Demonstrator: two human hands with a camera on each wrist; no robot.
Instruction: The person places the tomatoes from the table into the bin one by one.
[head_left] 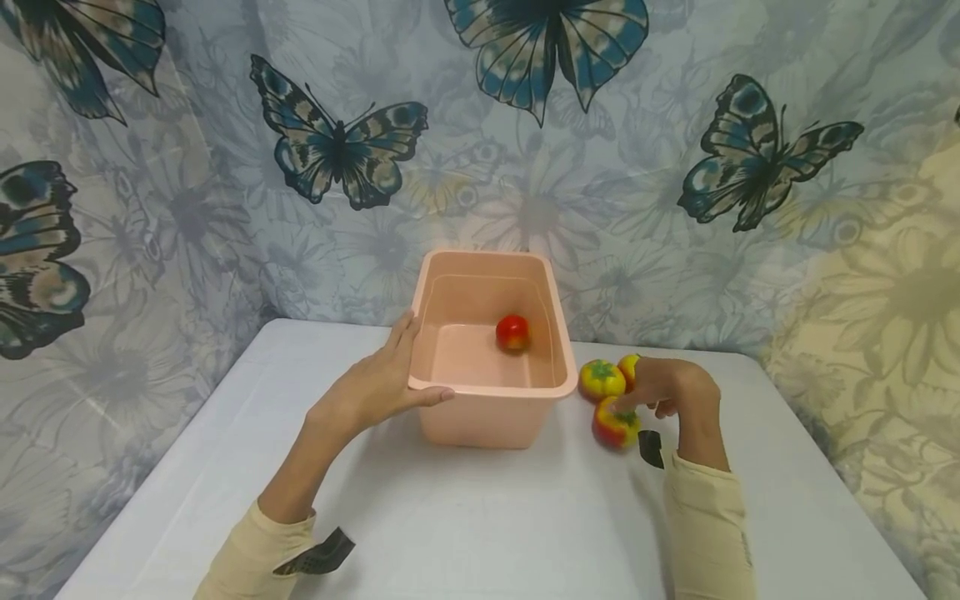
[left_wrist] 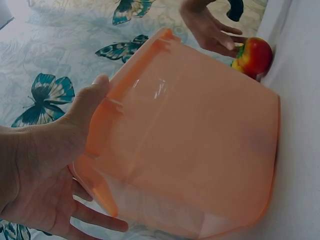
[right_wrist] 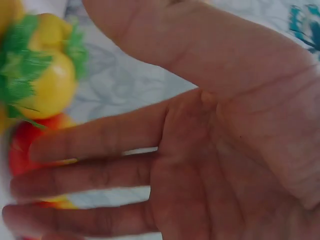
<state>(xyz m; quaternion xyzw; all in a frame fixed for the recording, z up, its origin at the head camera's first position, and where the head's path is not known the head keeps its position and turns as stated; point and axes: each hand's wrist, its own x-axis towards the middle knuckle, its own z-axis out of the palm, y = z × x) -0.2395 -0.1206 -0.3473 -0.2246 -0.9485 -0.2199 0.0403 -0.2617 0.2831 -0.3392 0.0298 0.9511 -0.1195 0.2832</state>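
Note:
A peach-coloured plastic bin [head_left: 480, 421] stands on the table with a red fruit [head_left: 513, 332] inside. My left hand [head_left: 371, 387] rests on the bin's left front corner, thumb along the front rim and straight fingers against the left side. My right hand [head_left: 678, 387] reaches down at a red-and-yellow fruit with a green leafy top [head_left: 615, 425], its fingertips right at it. In the right wrist view the fingers [right_wrist: 95, 175] are straight and spread, overlapping a red fruit [right_wrist: 22, 145]. Close by sit a yellow fruit with green leaves [head_left: 602, 379] and another yellow-orange fruit [head_left: 628, 365], partly hidden behind the hand.
The white-covered table [head_left: 465, 517] ends at a butterfly-patterned cloth backdrop [head_left: 540, 217], which also rises at the left and right. Dark straps [head_left: 318, 554] hang at both sleeves. The fruits lie just right of the bin.

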